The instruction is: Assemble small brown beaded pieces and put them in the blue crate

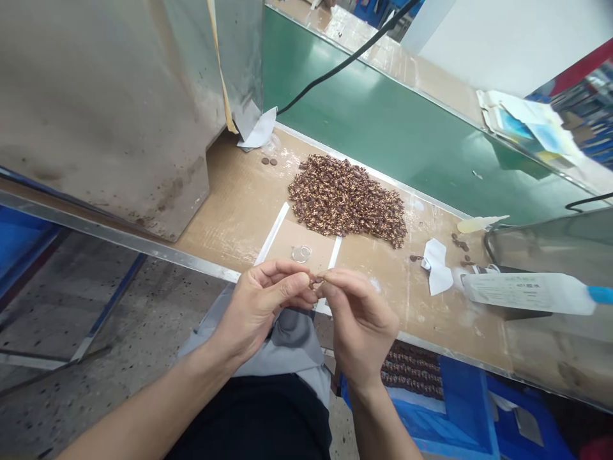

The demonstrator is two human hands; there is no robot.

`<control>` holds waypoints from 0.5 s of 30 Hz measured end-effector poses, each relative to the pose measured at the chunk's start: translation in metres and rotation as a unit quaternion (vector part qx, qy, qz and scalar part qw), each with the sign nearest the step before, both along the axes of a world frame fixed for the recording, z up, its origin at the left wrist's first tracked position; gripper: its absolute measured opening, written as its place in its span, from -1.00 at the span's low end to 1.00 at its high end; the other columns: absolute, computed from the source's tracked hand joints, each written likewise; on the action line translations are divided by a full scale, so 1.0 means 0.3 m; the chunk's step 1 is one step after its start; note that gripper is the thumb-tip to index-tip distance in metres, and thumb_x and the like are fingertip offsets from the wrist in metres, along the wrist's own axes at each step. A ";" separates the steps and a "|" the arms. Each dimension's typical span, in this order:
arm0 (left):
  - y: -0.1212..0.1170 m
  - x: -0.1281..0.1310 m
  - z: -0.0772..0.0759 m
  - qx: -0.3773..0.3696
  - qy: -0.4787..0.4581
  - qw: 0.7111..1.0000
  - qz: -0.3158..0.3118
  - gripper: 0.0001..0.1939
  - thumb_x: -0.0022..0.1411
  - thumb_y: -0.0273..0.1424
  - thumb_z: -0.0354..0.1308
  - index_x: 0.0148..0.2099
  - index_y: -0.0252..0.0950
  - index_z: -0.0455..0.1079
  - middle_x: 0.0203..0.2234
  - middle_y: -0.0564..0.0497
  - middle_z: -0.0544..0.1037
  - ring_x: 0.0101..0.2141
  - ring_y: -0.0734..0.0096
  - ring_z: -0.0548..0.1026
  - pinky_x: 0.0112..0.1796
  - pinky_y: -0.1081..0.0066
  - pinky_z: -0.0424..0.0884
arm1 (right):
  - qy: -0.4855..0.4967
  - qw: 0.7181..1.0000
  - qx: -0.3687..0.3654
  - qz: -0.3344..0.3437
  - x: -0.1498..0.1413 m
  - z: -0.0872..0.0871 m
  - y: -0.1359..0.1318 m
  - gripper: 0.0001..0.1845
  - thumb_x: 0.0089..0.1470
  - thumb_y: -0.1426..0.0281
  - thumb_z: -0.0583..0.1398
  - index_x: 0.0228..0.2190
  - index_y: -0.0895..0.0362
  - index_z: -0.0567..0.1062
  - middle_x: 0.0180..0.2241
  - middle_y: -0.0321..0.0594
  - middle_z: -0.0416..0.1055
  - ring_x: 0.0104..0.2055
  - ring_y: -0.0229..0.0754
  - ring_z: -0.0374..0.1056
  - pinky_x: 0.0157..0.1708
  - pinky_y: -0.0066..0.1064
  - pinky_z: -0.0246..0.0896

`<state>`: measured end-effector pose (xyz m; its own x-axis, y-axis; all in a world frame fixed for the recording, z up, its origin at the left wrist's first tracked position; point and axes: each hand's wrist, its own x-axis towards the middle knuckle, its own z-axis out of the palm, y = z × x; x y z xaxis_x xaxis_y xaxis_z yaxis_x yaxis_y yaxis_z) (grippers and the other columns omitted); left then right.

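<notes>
My left hand (268,303) and my right hand (359,313) meet over the front edge of the bench, fingertips pinched close together. Between them is a small brownish part (315,281), mostly covered by the fingers; its exact kind I cannot make out. Just beyond my fingertips, a small clear round disc with a shiny rim (301,253) lies on the brown board between two white tape strips. A wide heap of small dark brown parts with gold-coloured pins (347,199) spreads over the bench behind it.
A plastic bottle with a blue end (531,292) lies at the right, near white paper scraps (437,267) and loose brown discs. A large metal box (105,115) stands at the left. Blue crates (460,402) sit below the bench. A green panel (364,108) runs along the back.
</notes>
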<state>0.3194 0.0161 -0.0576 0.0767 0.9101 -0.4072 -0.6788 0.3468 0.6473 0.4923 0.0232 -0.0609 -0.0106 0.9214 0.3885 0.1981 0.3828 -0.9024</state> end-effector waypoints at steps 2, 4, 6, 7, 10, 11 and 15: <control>-0.002 0.002 0.002 0.005 0.019 1.000 0.010 -0.57 0.22 -0.14 0.80 -0.07 -0.32 0.82 -0.24 -0.15 0.87 -0.36 0.30 0.81 -0.22 0.44 0.80 | -0.004 1.000 -0.006 -0.011 0.024 -0.009 0.011 -0.82 0.51 0.50 0.43 -0.03 -0.04 0.81 -0.10 -0.24 0.77 -0.10 -0.08 0.74 -0.03 -0.19 0.74; -0.006 -0.004 -0.002 0.018 0.054 0.998 0.031 -0.54 0.23 -0.07 0.78 -0.09 -0.32 0.81 -0.18 -0.18 0.88 -0.38 0.28 0.80 -0.27 0.41 0.79 | -0.031 0.999 0.009 -0.043 0.084 -0.031 0.046 -0.86 0.53 0.45 0.43 -0.03 -0.02 0.81 -0.14 -0.24 0.76 -0.12 -0.07 0.74 -0.03 -0.16 0.72; -0.009 -0.019 -0.017 0.032 0.105 0.992 0.062 -0.55 0.26 -0.04 0.75 -0.14 -0.33 0.80 -0.21 -0.16 0.86 -0.41 0.27 0.78 -0.32 0.39 0.78 | -0.085 0.990 0.043 -0.105 0.185 -0.070 0.101 -0.91 0.55 0.37 0.43 -0.02 0.01 0.81 -0.15 -0.21 0.77 -0.14 -0.05 0.73 -0.06 -0.14 0.71; -0.010 -0.029 -0.028 0.039 0.133 0.987 0.082 -0.57 0.28 -0.05 0.73 -0.17 -0.32 0.79 -0.25 -0.15 0.85 -0.42 0.28 0.77 -0.32 0.39 0.77 | -0.128 0.979 0.067 -0.143 0.248 -0.093 0.132 -0.89 0.55 0.32 0.43 -0.02 0.03 0.81 -0.14 -0.18 0.78 -0.14 -0.04 0.73 -0.07 -0.14 0.70; -0.007 -0.065 -0.068 0.058 0.209 0.965 0.147 -0.70 0.38 -0.15 0.65 -0.16 -0.29 0.79 -0.30 -0.08 0.83 -0.41 0.29 0.75 -0.27 0.38 0.77 | -0.281 0.928 0.123 -0.214 0.440 -0.164 0.205 -0.77 0.60 0.22 0.37 -0.05 0.07 0.81 -0.12 -0.10 0.81 -0.09 0.02 0.75 0.03 -0.07 0.69; -0.003 -0.076 -0.079 0.064 0.228 0.958 0.162 -0.75 0.41 -0.18 0.61 -0.14 -0.27 0.79 -0.30 -0.07 0.83 -0.39 0.30 0.75 -0.24 0.37 0.77 | -0.311 0.916 0.130 -0.217 0.491 -0.185 0.219 -0.75 0.60 0.22 0.36 -0.06 0.08 0.82 -0.11 -0.07 0.82 -0.07 0.04 0.75 0.05 -0.06 0.68; 0.012 -0.107 -0.105 0.077 0.266 0.944 0.181 -0.86 0.47 -0.28 0.53 -0.13 -0.24 0.79 -0.28 -0.02 0.82 -0.34 0.30 0.75 -0.20 0.35 0.75 | -0.348 0.904 0.132 -0.209 0.588 -0.242 0.231 -0.73 0.61 0.25 0.33 -0.07 0.10 0.82 -0.09 -0.04 0.82 -0.05 0.05 0.76 0.06 -0.09 0.67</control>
<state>0.2874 0.0195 -0.0891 -0.4294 0.8885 -0.1617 -0.2998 0.0287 0.9536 0.6688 0.0925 -0.1334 -0.0083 0.7773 0.6291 0.8599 0.3267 -0.3923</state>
